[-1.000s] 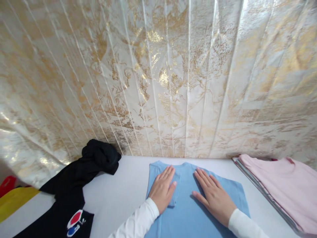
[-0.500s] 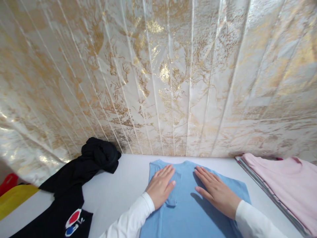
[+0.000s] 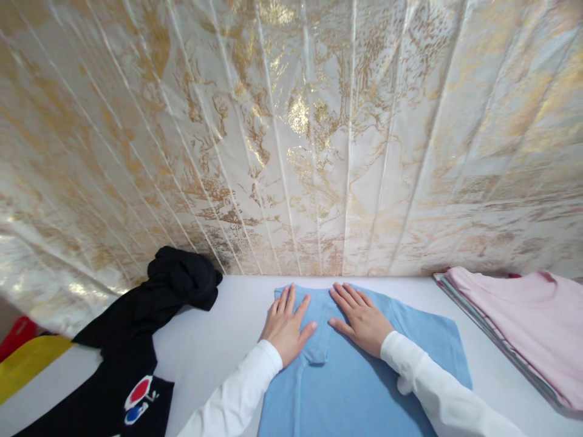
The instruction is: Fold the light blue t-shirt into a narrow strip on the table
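A light blue shirt (image 3: 346, 388) lies flat on the white table (image 3: 218, 346), its collar end toward the wall. My left hand (image 3: 286, 325) rests palm down on the shirt's upper left part, fingers stretched and slightly spread. My right hand (image 3: 359, 318) lies flat on the upper middle, close beside the left, fingers pointing to the collar. Both arms wear white sleeves. Neither hand holds anything.
A crumpled black garment (image 3: 136, 340) with a red and blue print lies at the left. Yellow cloth (image 3: 27, 364) and something red (image 3: 13, 334) sit at the far left edge. A stack of folded clothes topped by a pink shirt (image 3: 519, 328) stands at the right. A gold-patterned sheet (image 3: 291, 133) covers the wall.
Both hands slid up the blue shirt toward the collar. The right hand also moved left, so the hands are now closer together.
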{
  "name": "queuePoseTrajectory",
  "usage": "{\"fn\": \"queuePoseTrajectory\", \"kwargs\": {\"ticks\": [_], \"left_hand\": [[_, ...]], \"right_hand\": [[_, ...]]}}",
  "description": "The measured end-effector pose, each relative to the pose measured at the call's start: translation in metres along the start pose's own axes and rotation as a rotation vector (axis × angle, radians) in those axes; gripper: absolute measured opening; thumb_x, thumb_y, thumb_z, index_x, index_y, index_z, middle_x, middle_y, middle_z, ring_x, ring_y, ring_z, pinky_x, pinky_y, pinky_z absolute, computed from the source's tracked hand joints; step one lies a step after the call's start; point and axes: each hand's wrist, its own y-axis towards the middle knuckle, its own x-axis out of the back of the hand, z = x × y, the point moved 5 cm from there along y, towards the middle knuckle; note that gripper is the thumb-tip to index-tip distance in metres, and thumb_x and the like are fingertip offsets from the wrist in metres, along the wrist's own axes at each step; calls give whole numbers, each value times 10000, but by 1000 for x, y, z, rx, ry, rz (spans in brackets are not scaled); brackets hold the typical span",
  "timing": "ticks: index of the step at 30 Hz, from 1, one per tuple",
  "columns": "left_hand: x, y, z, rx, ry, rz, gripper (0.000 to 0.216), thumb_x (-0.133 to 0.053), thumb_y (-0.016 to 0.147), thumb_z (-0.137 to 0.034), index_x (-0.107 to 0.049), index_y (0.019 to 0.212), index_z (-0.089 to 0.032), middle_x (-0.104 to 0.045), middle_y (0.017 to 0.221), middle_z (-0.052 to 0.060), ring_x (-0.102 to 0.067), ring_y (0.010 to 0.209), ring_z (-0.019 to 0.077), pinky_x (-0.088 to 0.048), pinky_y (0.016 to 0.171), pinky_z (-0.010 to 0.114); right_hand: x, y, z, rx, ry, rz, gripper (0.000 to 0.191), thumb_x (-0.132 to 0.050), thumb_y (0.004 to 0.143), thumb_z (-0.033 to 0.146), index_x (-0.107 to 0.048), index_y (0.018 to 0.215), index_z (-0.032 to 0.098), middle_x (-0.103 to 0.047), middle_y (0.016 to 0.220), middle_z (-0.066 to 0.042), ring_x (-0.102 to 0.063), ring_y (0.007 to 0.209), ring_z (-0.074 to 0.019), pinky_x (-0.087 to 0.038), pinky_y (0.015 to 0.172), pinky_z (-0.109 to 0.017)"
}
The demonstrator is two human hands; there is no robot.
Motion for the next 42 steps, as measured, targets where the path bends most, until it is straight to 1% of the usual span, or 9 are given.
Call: {"fn": "queuePoseTrajectory", "kwargs": {"ticks": [11, 16, 22, 25, 29, 33, 36, 39, 42], "left_hand": [[1, 0, 3, 4, -31, -38, 597, -387, 943, -542, -341, 1447, -227, -205, 1545, 131, -188, 1414, 323, -273, 1089, 510], [18, 4, 29, 70, -62, -71, 509, -352, 981, -348, -324, 1445, -141, -266, 1523, 131, -236, 1409, 247, -300, 1094, 440], [41, 8, 64, 93, -68, -120, 401, -396, 859, -50, -584, 1192, -169, -577, 1289, 95, -497, 1224, 230, -389, 1018, 401], [49, 21, 71, 61, -91, -155, 330, -416, 856, -41, -626, 1051, -203, -639, 1099, 51, -562, 1063, 204, -434, 946, 348], [46, 44, 77, 2, -116, -104, 177, -559, 820, -71, -659, 858, -212, -640, 931, 22, -567, 949, 205, -449, 858, 317], [40, 56, 81, -17, -128, -49, 105, -641, 798, -116, -666, 778, -216, -623, 860, 18, -551, 894, 210, -433, 805, 315], [41, 56, 82, -24, -132, -40, 94, -643, 807, -128, -659, 774, -215, -614, 877, 19, -535, 911, 215, -416, 814, 324], [42, 54, 83, -32, -140, -34, 114, -652, 790, -100, -652, 797, -213, -613, 881, 16, -532, 911, 214, -411, 807, 320], [39, 54, 83, -43, -150, -35, 135, -662, 770, -78, -643, 793, -210, -612, 864, 10, -531, 901, 210, -412, 793, 309]], "right_hand": [[-5, 0, -5, 12, -19, -58, 693, -333, 920, 619, -329, 1459, 184, -255, 1528, -113, -185, 1414, -269, -224, 1118, -493], [6, -3, 4, 70, 40, -36, 696, -329, 938, 586, -286, 1472, 141, -212, 1539, -118, -144, 1423, -239, -203, 1141, -455], [17, -5, 31, 201, 118, 37, 624, -415, 944, 450, -283, 1473, 147, -199, 1542, -101, -153, 1422, -220, -200, 1147, -440], [16, -5, 36, 225, 132, 66, 564, -466, 922, 349, -369, 1437, 141, -245, 1533, -99, -175, 1419, -227, -209, 1146, -437], [13, -5, 31, 228, 144, 23, 466, -471, 925, 311, -482, 1357, 135, -343, 1498, -121, -246, 1398, -260, -269, 1116, -458], [15, -3, 23, 208, 186, -115, 356, -473, 932, 273, -558, 1261, 168, -522, 1358, -123, -379, 1317, -276, -351, 1047, -460], [20, -2, 21, 187, 228, -195, 292, -500, 910, 216, -597, 1182, 176, -616, 1173, -116, -519, 1132, -257, -419, 951, -413], [25, 2, 21, 123, 255, -187, 259, -535, 883, 190, -625, 1126, 176, -647, 1014, -90, -557, 962, -232, -443, 859, -359], [27, 11, 18, -32, 255, -130, 225, -590, 840, 224, -654, 1052, 178, -662, 864, -66, -560, 873, -236, -437, 789, -339]]}}
